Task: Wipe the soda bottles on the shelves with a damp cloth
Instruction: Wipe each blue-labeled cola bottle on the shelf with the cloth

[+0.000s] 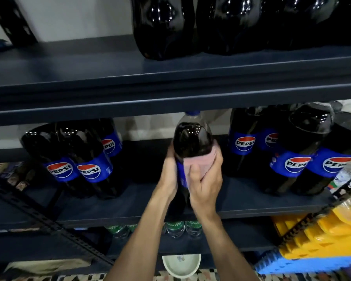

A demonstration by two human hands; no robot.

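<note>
Dark metal shelving. Middle shelf (241,199) loaded with upright Pepsi bottles: left cluster (75,159) toward its left end, right cluster (304,155) toward its right end, lone bottle (192,138) at the centre of its front edge, base hidden. One level above the middle shelf, upper shelf (89,74) carrying dark bottles (162,27), lower halves only in view. One level below, green-capped bottles (175,229) packed close. Further below, patterned floor (190,278) with a pale bowl (181,264); yellow crates (332,236) stacked over a blue crate (288,263) off to the right.

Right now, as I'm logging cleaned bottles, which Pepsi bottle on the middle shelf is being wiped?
The centre bottle, alone between two groups: the left hand holds its side, the right hand holds a pink cloth on its label.
</note>
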